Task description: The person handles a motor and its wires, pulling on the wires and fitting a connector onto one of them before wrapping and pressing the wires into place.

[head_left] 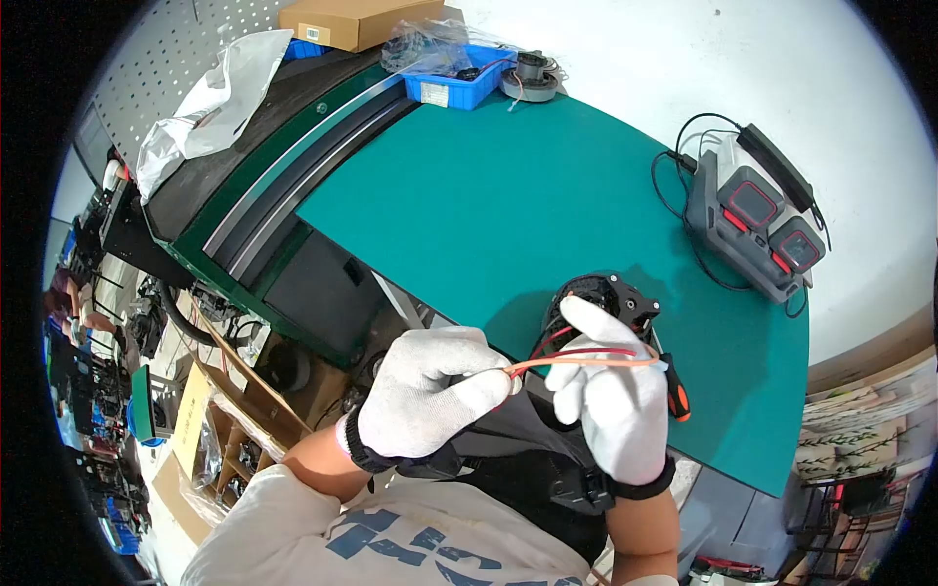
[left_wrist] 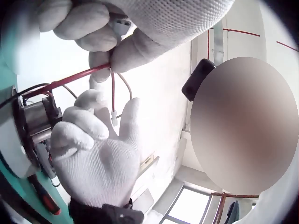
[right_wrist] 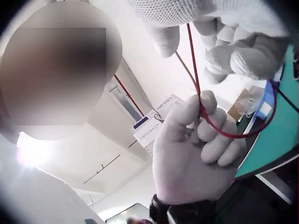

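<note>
Left hand (head_left: 430, 391) pinching red wire (right_wrist: 193, 56), orange wire (head_left: 625, 362) by near edge of green tabletop (head_left: 469, 195) | right hand (head_left: 616, 400): fingers loosely bent, seemingly gripping nothing | risk: hard pull could strain red wire at black motor assembly (head_left: 631, 293); glove slip, white connector (left_wrist: 114, 117) swings loose

thin red and orange wires (head_left: 586, 360), pinched together by left hand (head_left: 430, 396), ends extending toward right hand (head_left: 620, 410), small white connector (left_wrist: 114, 117) at tip
</note>
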A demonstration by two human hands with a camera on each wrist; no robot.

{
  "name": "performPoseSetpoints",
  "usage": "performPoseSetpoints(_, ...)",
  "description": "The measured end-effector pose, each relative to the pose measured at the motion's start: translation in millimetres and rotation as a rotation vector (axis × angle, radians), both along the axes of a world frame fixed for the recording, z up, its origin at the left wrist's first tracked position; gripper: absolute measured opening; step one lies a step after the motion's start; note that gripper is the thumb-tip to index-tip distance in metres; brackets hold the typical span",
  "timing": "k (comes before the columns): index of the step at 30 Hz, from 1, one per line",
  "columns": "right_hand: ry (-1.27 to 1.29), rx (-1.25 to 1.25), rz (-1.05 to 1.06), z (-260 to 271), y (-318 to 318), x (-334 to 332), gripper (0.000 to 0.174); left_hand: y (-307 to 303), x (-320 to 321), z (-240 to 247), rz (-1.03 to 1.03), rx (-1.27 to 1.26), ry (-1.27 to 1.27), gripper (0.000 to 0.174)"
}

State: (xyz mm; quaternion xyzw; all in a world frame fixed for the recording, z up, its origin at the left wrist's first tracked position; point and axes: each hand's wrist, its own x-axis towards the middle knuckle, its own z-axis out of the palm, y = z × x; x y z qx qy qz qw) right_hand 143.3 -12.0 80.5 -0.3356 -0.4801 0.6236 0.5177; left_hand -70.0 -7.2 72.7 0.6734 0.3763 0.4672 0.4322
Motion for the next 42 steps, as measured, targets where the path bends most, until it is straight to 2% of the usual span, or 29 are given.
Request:
performPoseSetpoints(1, -0.048, 0.079, -0.023, -2, 4, 3, 0.045, 0, 0, -1, -0.022, -0.019, 0.011, 0.016)
performPoseSetpoints(2, -0.046, 0.078, -0.022, 1, 5, 4, 0.045, 1, 1, -3, -0.02, -0.02, 0.013, 0.016)
performPoseSetpoints(4, -0.201, 0.017, -0.06, 11, 2, 4, 0.033, 0, 4, -11, 0.01, 0.108, 0.062, 0.016)
performPoseSetpoints(5, -0.189, 0.018, -0.094, 11, 0, 1, 0.028, -1, 4, -13, 0.042, 0.131, 0.114, 0.015)
performPoseSetpoints(8, -0.326, 0.129, -0.217, 15, -5, -8, 0.026, -1, 6, -12, 0.021, 0.187, 0.131, 0.013)
performPoseSetpoints(12, -0.441, 0.092, -0.235, 19, -3, 0, 0.023, -2, 8, -11, 0.004, 0.272, 0.122, 0.01)
performPoseSetpoints(14, -0.645, 0.283, -0.304, 14, 3, 3, 0.021, -3, 8, -10, 0.019, 0.275, 0.158, 0.007)
performPoseSetpoints(15, -0.692, 0.295, -0.292, 15, 5, 4, 0.021, -4, 7, -12, 0.02, 0.275, 0.157, 0.007)
performPoseSetpoints(16, -0.693, 0.295, -0.291, 17, 6, 3, 0.021, -4, 6, -14, 0.021, 0.288, 0.176, 0.006)
performPoseSetpoints(18, -0.393, -0.035, -0.199, 21, 5, -1, 0.021, -5, 4, -20, 0.018, 0.299, 0.196, 0.005)
performPoseSetpoints(21, -0.365, -0.122, -0.159, 22, 1, -4, 0.021, -5, -2, -23, -0.089, 0.228, 0.18, 0.013)
performPoseSetpoints(23, -0.382, -0.126, -0.141, 25, -2, -6, 0.023, -3, -6, -17, -0.263, 0.136, 0.076, 0.021)
performPoseSetpoints(26, -0.439, -0.132, -0.105, 30, -4, -8, 0.024, 0, -9, -18, -0.205, 0.169, 0.04, 0.028)
performPoseSetpoints(29, -0.453, -0.039, -0.063, 26, -4, -6, 0.024, -2, -5, -11, -0.219, 0.177, 0.091, 0.021)
performPoseSetpoints(35, -0.404, -0.166, -0.202, 30, -2, 2, 0.025, -1, 2, -18, -0.27, 0.212, 0.115, 0.018)
performPoseSetpoints(41, -0.424, -0.209, -0.113, 35, -14, 1, 0.023, -7, 5, -15, -0.31, 0.163, 0.157, 0.021)
performPoseSetpoints(42, -0.366, -0.172, -0.152, 40, -21, -7, 0.023, -10, 6, -17, -0.325, 0.186, 0.101, 0.022)
